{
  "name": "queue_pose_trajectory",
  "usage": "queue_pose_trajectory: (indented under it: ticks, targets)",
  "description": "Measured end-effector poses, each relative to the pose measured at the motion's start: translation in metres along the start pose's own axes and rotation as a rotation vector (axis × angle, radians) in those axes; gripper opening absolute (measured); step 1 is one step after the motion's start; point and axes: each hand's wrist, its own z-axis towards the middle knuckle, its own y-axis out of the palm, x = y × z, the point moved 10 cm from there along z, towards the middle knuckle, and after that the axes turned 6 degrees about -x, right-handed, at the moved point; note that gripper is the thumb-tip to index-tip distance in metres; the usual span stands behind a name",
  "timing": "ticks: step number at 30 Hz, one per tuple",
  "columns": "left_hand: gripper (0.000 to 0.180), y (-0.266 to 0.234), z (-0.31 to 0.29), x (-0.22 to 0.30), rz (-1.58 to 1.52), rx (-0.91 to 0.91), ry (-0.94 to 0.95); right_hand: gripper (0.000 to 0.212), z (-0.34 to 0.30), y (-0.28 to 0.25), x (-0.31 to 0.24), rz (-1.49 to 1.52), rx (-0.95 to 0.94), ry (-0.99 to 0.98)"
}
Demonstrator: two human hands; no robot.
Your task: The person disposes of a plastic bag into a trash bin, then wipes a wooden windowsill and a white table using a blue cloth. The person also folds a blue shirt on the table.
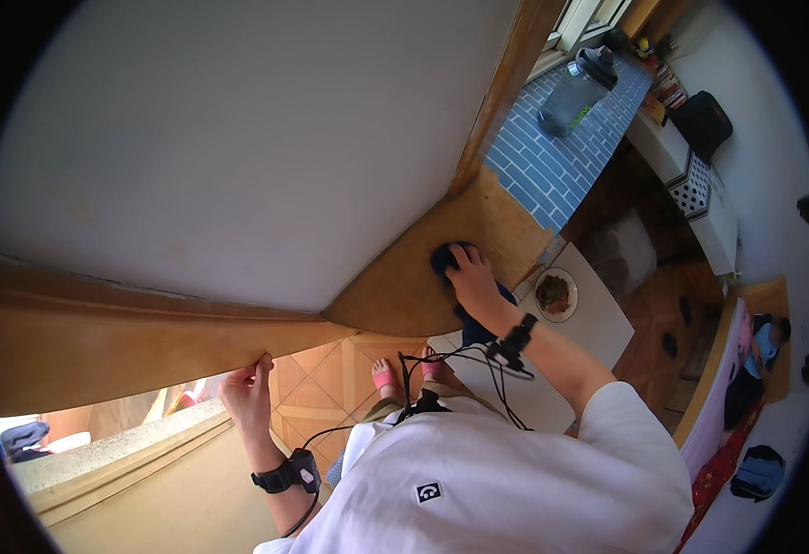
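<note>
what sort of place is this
Most likely a home: there's a plate of food on a white table, a bottle on a blue ledge, and apparently a bed.

Your bare right hand (pixel 471 279) over a bunched dark-blue cloth (pixel 441 262), on a brown wooden ledge (pixel 390 288), your bare left hand (pixel 248 391) touching a long tan wooden board's edge (pixel 146 346), a round white plate (pixel 557 319) of food beyond, a clear dark-lidded bottle (pixel 569 100) on a blue brick-patterned counter (pixel 535 177)
</note>
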Motion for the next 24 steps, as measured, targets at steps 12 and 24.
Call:
queue_pose_trajectory:
  ticks: [12, 24]
  targets:
    - [0.023, -0.006, -0.008, 0.009, 0.054, 0.018, -0.005, 0.019, -0.011, 0.002, 0.022, 0.049, 0.003, -0.11]
    - [0.022, -0.017, -0.008, 0.007, 0.139, -0.018, 0.024, 0.021, 0.031, 0.052, -0.164, 0.055, -0.083, 0.014]
